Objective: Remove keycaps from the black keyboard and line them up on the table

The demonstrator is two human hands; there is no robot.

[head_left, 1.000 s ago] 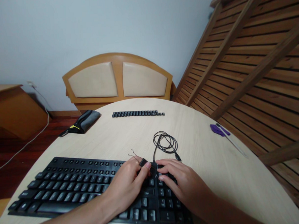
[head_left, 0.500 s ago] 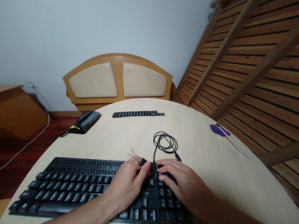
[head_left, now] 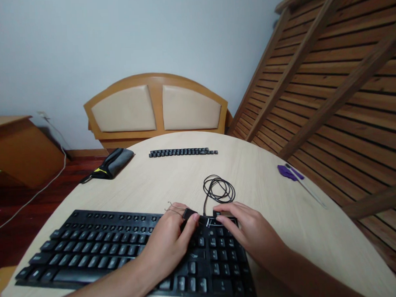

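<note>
A black keyboard (head_left: 97,249) lies near the front of the table, and both hands are over its right part. My left hand (head_left: 169,237) is closed around a keycap puller, whose black handle (head_left: 188,213) shows between thumb and fingers. Thin bent wires (head_left: 174,207) stick out of it past the knuckles. Close by on the right, my right hand (head_left: 247,225) pinches a small dark keycap (head_left: 216,213) above the keyboard's top right corner. Along the keyboard's upper rows the switch sockets are bare, without keycaps; the lower rows carry theirs.
Several loose keycaps (head_left: 181,152) lie in two rows at the table's far side. A coiled black cable (head_left: 219,189) sits behind the keyboard. A dark pouch (head_left: 111,164) lies at left; a purple cloth (head_left: 289,172) and a thin white brush (head_left: 306,186) at right.
My right hand has moved slightly right and up, with the keycap now showing between its fingertips, apart from the puller. The left hand has barely shifted.
</note>
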